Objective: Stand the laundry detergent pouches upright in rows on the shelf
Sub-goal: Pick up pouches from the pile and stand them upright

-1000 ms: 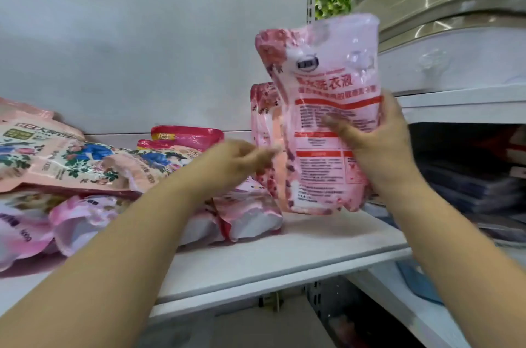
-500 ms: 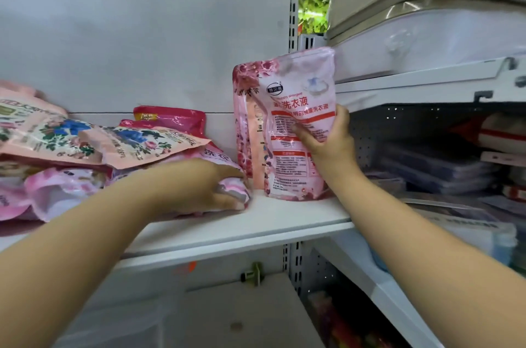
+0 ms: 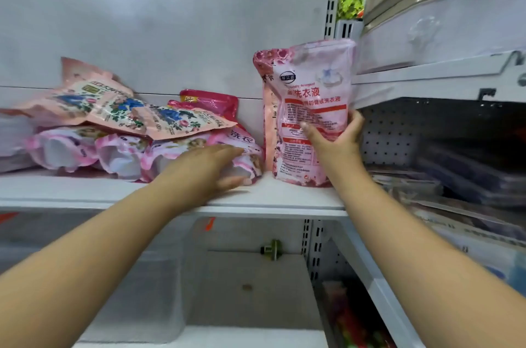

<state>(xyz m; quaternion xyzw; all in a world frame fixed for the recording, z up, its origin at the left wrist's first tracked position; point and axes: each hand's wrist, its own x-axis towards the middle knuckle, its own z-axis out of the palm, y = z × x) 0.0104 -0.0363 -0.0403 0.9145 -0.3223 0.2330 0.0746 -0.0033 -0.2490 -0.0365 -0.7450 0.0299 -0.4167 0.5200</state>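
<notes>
Standing step: we had our right hand [image 3: 334, 138] on the front pouch [image 3: 310, 114], thumb across its printed face and fingers wrapped round its right edge, steadying it upright at the right end of the shelf [image 3: 284, 197].
Front pouch position: at 1 o'clock from frame centre, base on the shelf, another upright pouch [image 3: 267, 120] touching behind it at its 9 o'clock edge.
Left hand [image 3: 210, 168]: we laid it over the nearest lying pouch [image 3: 244, 160], fingers together on top and thumb low at its near end; we could not tell whether they had closed on it.
Lying pouch position: flat, just beside the standing pair at their 8 o'clock, the right end of a heap [image 3: 119, 131] spreading toward 9 o'clock.
Progress: we judged the task early; two pouches stood, the heap lay flat.
Next move: we judged it called for gripping the lying pouch, lifting it clear, turning it base-down and seating it beside the standing pair.
Risk: soft pouches may slump once released.
</notes>
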